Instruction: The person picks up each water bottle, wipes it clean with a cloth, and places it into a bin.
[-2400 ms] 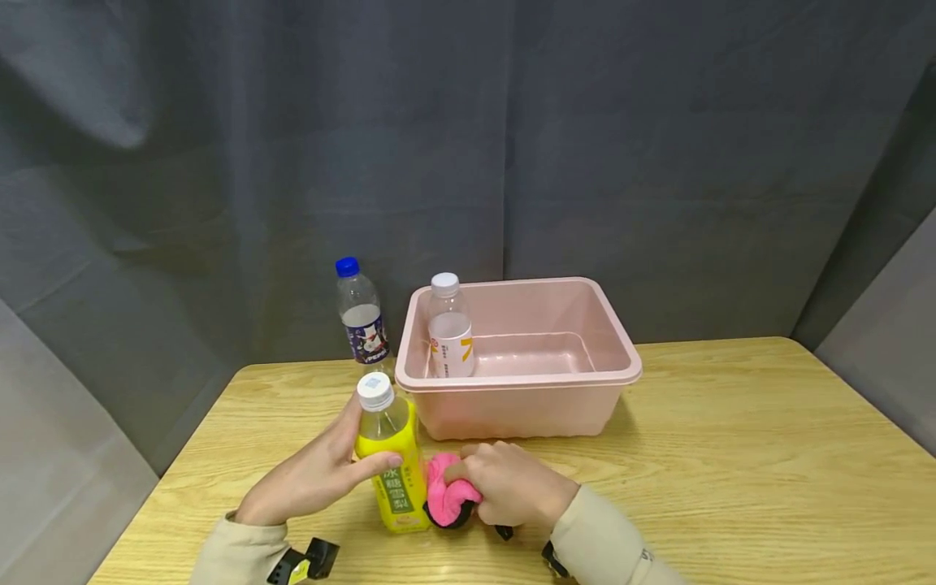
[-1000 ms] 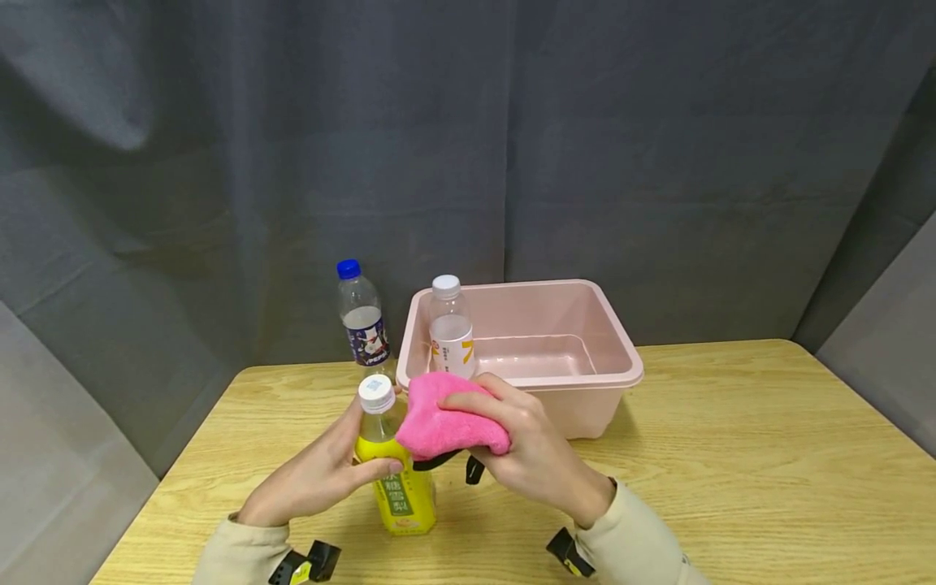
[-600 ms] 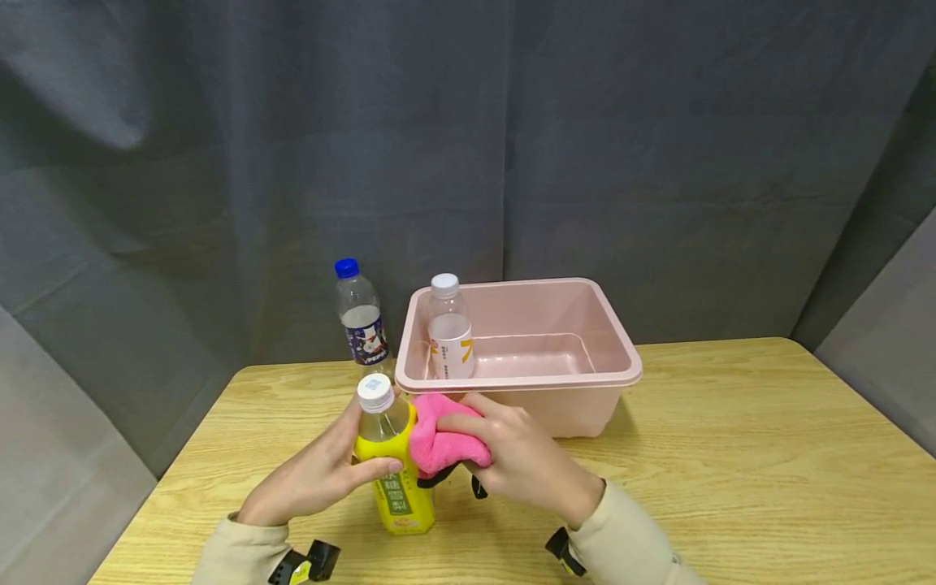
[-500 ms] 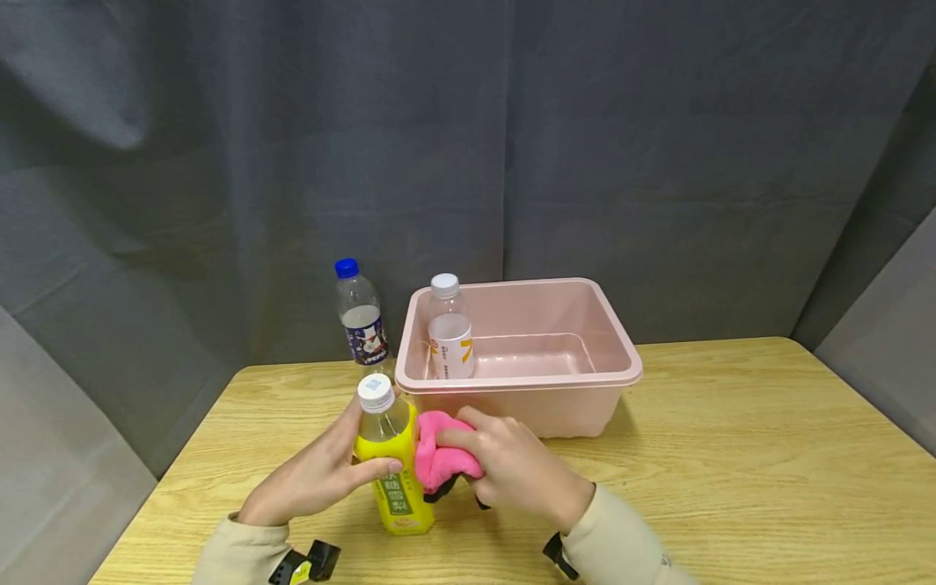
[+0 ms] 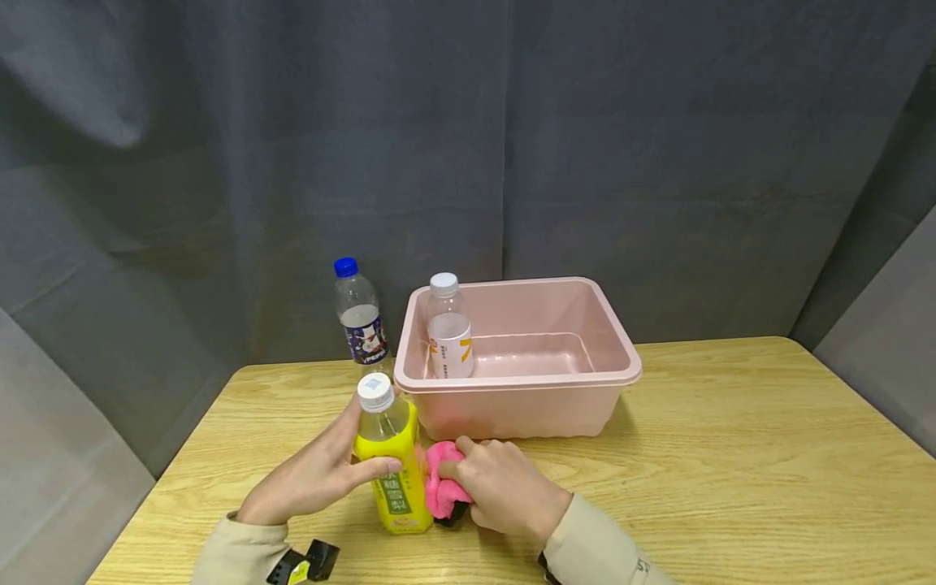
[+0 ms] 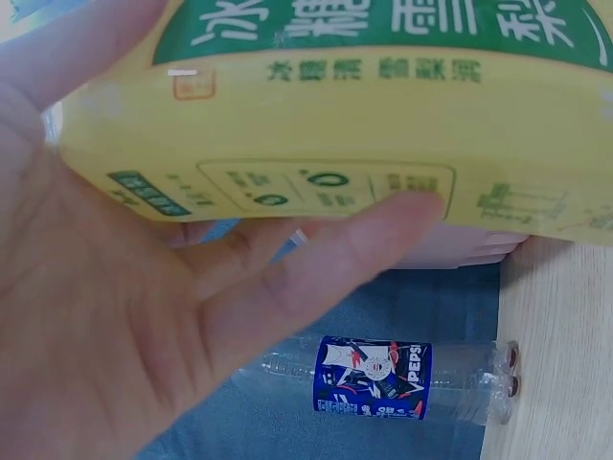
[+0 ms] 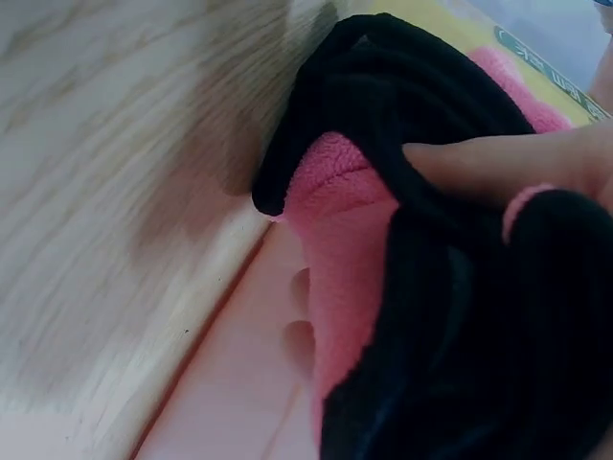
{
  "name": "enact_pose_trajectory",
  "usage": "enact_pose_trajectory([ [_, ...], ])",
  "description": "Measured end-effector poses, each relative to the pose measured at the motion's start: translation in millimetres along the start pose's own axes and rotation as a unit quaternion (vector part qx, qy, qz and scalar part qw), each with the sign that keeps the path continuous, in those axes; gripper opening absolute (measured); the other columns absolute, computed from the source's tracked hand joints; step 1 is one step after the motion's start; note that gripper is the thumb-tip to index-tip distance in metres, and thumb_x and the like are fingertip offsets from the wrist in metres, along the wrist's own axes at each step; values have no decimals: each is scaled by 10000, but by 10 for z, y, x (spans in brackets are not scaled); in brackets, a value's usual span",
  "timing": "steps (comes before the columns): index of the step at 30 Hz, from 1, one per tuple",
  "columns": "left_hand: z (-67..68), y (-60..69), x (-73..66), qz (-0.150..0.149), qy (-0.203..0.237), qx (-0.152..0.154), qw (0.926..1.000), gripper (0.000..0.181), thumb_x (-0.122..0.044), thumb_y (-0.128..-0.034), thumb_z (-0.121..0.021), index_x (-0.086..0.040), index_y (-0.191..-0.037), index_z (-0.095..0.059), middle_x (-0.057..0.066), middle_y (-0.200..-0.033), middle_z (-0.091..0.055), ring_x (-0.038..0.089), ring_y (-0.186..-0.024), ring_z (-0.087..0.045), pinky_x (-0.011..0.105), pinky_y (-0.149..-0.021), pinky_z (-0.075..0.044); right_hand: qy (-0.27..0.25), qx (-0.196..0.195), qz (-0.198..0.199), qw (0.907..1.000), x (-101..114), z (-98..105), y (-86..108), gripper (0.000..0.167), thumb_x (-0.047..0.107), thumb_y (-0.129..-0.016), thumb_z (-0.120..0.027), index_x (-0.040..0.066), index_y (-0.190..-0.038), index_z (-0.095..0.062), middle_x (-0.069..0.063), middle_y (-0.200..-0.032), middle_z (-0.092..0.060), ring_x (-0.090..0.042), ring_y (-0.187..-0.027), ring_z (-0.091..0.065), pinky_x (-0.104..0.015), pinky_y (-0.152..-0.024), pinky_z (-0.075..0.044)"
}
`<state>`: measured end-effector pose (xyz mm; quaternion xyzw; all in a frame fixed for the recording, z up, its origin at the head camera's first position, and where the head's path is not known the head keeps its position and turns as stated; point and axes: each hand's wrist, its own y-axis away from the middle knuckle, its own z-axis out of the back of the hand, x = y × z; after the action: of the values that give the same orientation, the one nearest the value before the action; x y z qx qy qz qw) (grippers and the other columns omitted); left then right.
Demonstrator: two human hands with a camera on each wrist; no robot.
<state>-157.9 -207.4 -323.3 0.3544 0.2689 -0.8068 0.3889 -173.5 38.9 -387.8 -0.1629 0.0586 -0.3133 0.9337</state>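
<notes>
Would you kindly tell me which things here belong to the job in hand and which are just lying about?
In use:
yellow bottle, in the left hand
cloth, in the right hand

Apparently idle:
blue-capped bottle
tub
white-capped bottle inside it

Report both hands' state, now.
Left hand: closed, holding the yellow-labelled bottle.
Right hand: closed, holding the pink-and-black cloth.

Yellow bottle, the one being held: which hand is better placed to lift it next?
Probably the left hand: it grips the yellow bottle, while the right hand is occupied, holding the pink and black cloth beside it.
</notes>
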Motion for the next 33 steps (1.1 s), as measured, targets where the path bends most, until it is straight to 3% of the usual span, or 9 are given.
enact_pose_trajectory([
  [7,-1,-5,-4,17,-27,-16,10000,783,-188,-986,-689,-16,-1544,-167,243,-1445,-444,325,-1199,-576,520,-1021,-471,-509,53,-114,9986,-47,120,-6,365,-34,-660,-756,212,-926,-717,35,-812,-535,-149,-650,-549,-295,-525,-465],
  [13,-5,-14,-8,8,-40,-9,10000,770,-188,-985,-689,-7,-1536,-182,240,-1434,-457,338,-1215,-570,542,-1027,-466,-1319,-742,-142,9884,-60,344,6,464,-104,-676,-706,207,-1020,-716,53,-843,-520,-110,-651,-509,-231,-521,-424],
  [16,2,-9,-7,8,-67,-6,10000,784,-193,-986,-689,-12,-1546,-171,235,-1446,-448,332,-1221,-563,531,-1035,-459,-1636,-1441,-15,9760,-71,438,-8,513,-133,-689,-669,187,-1086,-719,25,-939,-597,-121,-736,-579,-257,-605,-497],
  [20,12,-1,3,-77,-58,36,9999,755,-189,-988,-685,-23,-1538,-194,223,-1445,-451,314,-1204,-578,468,-1036,-473,-2069,-2407,28,9483,-81,500,-40,480,-137,-709,-690,113,-1116,-734,-32,-1037,-643,-160,-866,-634,-316,-743,-557],
  [22,13,0,10,-150,-50,58,9999,735,-182,-990,-681,-22,-1529,-208,225,-1445,-450,315,-1203,-582,456,-1035,-479,-2279,-2696,-20,9356,-81,513,-51,468,-138,-711,-718,90,-1119,-737,-40,-1038,-642,-170,-889,-635,-325,-772,-558],
  [24,14,2,16,-177,-54,60,9998,730,-182,-992,-679,-22,-1529,-211,230,-1458,-436,322,-1213,-577,470,-1038,-476,-2406,-2826,-80,9285,-80,519,-57,476,-142,-701,-733,83,-1121,-739,-38,-1027,-636,-170,-894,-631,-325,-780,-555],
  [28,15,3,17,-71,17,73,9999,762,-179,-992,-678,-28,-1547,-179,239,-1470,-425,331,-1216,-576,522,-1037,-468,-2405,-2810,-105,9290,-80,516,-59,486,-146,-694,-733,81,-1124,-739,-37,-1020,-631,-169,-882,-626,-319,-770,-554],
  [33,10,-6,23,43,52,70,10000,775,-179,-984,-688,-44,-1550,-175,227,-1459,-438,322,-1202,-586,484,-1038,-476,-2414,-2762,-101,9302,-77,512,-60,502,-156,-686,-737,78,-1131,-740,-38,-1013,-629,-158,-854,-614,-297,-742,-549],
])
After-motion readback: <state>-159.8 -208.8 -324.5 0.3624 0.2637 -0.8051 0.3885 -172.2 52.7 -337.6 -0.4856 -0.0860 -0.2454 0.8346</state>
